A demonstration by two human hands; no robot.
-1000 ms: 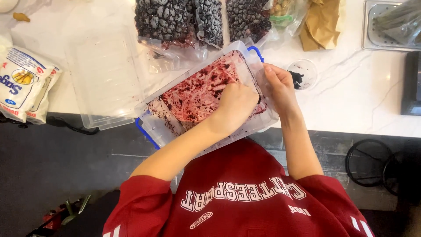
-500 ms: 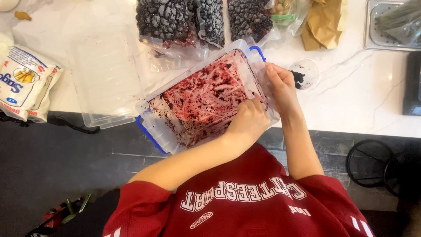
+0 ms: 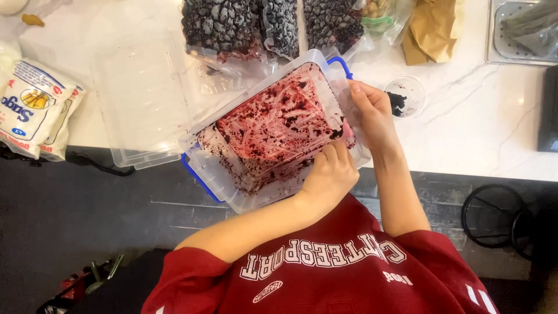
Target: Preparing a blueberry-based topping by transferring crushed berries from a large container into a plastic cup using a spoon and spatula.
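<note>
Both hands on a berry-stained clear plastic container at the front edge of the white countertop.

The container (image 3: 273, 131) lies tilted, its long axis running from the near-left toward the far-right, one corner hanging over the countertop (image 3: 476, 125) front edge. The left hand (image 3: 331, 174), nearer the body, curls its fingers over the near long rim into the red smears; the right hand (image 3: 372, 113) grips the far-right short end beside the blue latch (image 3: 340, 64). Frozen berry bags (image 3: 232, 26) lie just beyond.

White snack packet (image 3: 32, 113) far left; frozen berry bags (image 3: 232, 26) up top.
</note>
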